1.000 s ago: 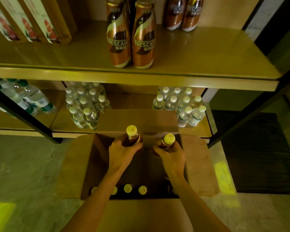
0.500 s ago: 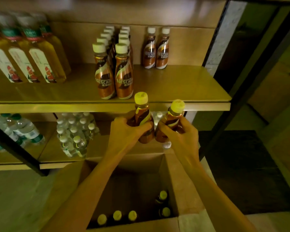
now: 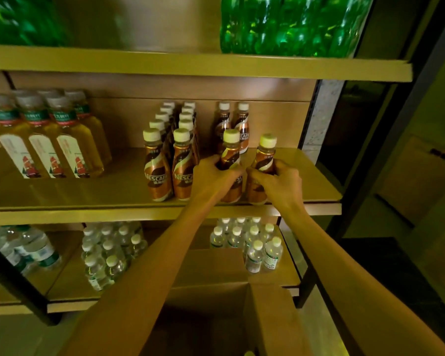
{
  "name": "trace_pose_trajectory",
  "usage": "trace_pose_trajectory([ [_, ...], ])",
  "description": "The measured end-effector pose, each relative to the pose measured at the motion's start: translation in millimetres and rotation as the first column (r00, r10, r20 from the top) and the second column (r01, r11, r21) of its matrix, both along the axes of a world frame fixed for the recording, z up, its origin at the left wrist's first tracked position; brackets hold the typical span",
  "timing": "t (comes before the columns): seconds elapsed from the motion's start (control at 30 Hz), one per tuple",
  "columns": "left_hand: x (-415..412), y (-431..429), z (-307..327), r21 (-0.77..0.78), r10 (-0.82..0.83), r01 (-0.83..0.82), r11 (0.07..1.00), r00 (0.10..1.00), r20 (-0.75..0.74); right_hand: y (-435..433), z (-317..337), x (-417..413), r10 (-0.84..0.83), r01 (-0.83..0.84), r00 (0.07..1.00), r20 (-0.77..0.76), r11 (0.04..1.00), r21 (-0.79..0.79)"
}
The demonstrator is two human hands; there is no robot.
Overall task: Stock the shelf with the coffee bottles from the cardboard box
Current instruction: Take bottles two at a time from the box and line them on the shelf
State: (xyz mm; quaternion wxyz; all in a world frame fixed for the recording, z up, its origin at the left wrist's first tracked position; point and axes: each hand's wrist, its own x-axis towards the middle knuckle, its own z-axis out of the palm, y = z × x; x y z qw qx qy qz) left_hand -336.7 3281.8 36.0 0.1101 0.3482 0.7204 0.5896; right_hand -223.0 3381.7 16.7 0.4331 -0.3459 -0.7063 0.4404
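My left hand (image 3: 213,177) grips a brown coffee bottle (image 3: 230,152) with a pale cap, and my right hand (image 3: 280,183) grips a second coffee bottle (image 3: 265,155) beside it. Both bottles stand upright at the front of the middle shelf (image 3: 88,199), their bases on or just above the board. Two rows of coffee bottles (image 3: 168,163) stand just to their left, and two more coffee bottles (image 3: 233,122) stand at the back. The open cardboard box (image 3: 267,317) sits below, between my forearms; its inside is not visible.
Yellow tea bottles (image 3: 49,145) fill the left of the middle shelf. Green bottles (image 3: 288,24) sit on the top shelf. Small water bottles (image 3: 252,242) and more water bottles (image 3: 108,253) crowd the lower shelf. A dark upright post (image 3: 385,129) bounds the shelf on the right.
Both hands have lifted the two coffee bottles out of the box, up past the shelf edge and onto the front right of the middle shelf. The view has tilted upward.
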Motion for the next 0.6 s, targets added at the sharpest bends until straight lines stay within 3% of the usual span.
trace_pose_trajectory([
  [0.17, -7, 10, -10, -0.007, 0.009, -0.009, 1.000, 1.000, 0.005, 11, -4, -7, -0.019, 0.019, 1.000, -0.006, 1.000, -0.012],
  [0.4, 0, 11, -28, 0.096, 0.010, -0.013, 0.995, 1.000, 0.025, 13, -13, -12, 0.018, -0.019, 0.999, 0.026, 0.999, 0.037],
  [0.6, 12, 5, -47, 0.102, 0.094, -0.086, 0.991, 0.993, -0.077, 11, -22, 5, 0.130, -0.128, 0.989, 0.073, 0.991, -0.034],
])
